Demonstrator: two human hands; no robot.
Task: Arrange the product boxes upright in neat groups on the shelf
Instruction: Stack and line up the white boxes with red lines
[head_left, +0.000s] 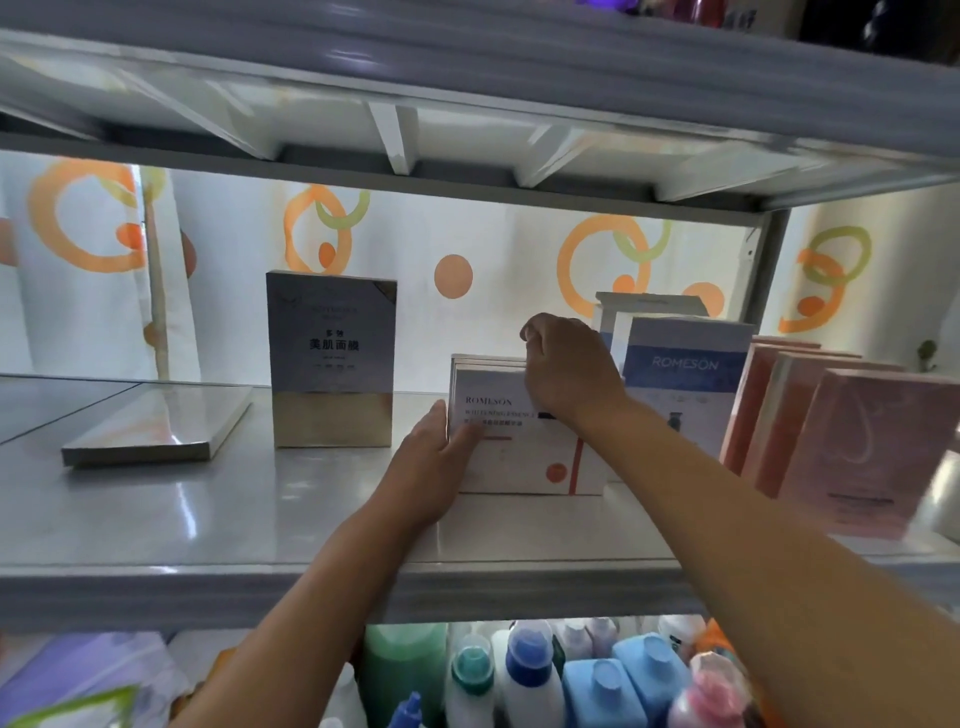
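Head view. The shelf (208, 519) is a grey metal deck. At its centre stand the white boxes (519, 457), upright, several packed face to face.

The left hand (434, 467) lies at 9 o'clock of the white boxes, fingers straight and flat against their left edge and front face. The right hand (566, 364) sits at 12 o'clock of them, fingers curled over their top edge; its exact grip is hidden behind the knuckles.

At 3 o'clock of the white boxes stand the blue boxes (685, 374), upright, just behind and beside them. Further toward 3 o'clock stand the pink boxes (857, 447), upright in a row.

At 9 o'clock, well apart, stands the silver-gold box (332, 364), upright. Beyond it the flat box (156, 426) lies on its face.

Under the shelf at 6 o'clock stand the bottles (545, 675).
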